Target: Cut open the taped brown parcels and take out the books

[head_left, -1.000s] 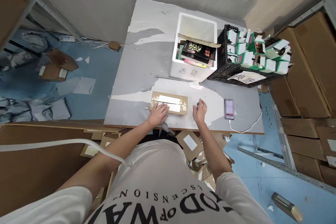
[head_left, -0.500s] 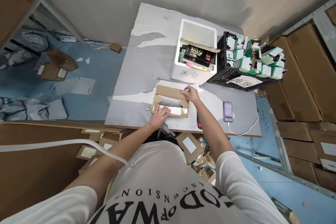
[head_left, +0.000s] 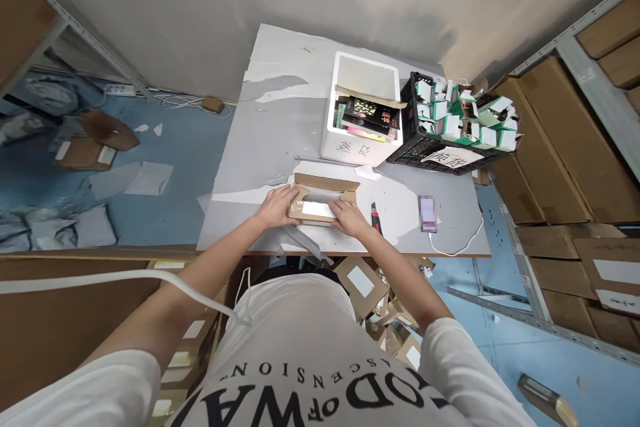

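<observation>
- An opened cardboard box point(head_left: 318, 210) sits near the desk's point(head_left: 260, 127) front edge, left hand point(head_left: 277, 206) and right hand point(head_left: 349, 217) gripping its ends, fingers curled.
- It looks light, stiff-walled; glossy tape point(head_left: 301, 207) may slip, making bare cardboard the surer hold.

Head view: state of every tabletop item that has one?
Cardboard box: open, back flap raised.
Box cutter: lying loose; blade too small to tell.
Phone: face up, screen appears lit, cable plugged in.
White foam box: open-topped, partly filled.
Black crate: loaded with cartons, some flaps open.
</observation>
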`<state>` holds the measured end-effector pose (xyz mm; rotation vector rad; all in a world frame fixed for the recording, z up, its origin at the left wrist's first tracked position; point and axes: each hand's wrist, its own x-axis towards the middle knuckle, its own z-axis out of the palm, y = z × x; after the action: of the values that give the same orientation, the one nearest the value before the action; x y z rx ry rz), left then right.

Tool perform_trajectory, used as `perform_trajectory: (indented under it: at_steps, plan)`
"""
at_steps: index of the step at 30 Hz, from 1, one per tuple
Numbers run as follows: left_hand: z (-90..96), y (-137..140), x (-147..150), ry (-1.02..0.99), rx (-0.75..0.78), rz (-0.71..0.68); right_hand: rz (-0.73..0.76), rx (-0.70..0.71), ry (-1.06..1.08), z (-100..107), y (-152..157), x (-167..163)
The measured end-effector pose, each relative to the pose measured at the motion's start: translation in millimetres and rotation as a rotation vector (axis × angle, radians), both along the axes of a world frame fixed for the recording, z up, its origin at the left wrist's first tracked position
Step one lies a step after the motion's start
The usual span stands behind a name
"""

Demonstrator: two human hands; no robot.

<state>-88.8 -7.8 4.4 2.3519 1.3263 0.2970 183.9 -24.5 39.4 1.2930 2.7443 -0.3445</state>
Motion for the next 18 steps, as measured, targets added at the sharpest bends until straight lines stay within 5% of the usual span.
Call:
perform_trajectory:
  at_steps: [3, 8, 13, 18]
  plan:
    - [-11.9, 9.6, -10.2, -0.106, -0.028, -0.039, -0.131, 0.061, -0.071, -5.3, -13.6, -10.1]
    - [-20.5, 6.3, -7.4, -0.143, -0.025, -0.023, -0.085, 0.127, 0.005, -29.6, -57.5, -7.0]
    - [10.4, -0.2, -7.4, 0.054, -0.021, -0.117, -0.149, -0.013, 0.243, -21.0, -59.6, 11.4]
    - [48.9, -0.9, 27.4, 0.170, 0.083, -0.187, -0.119, -0.215, 0.032, 19.8, -4.9, 0.6]
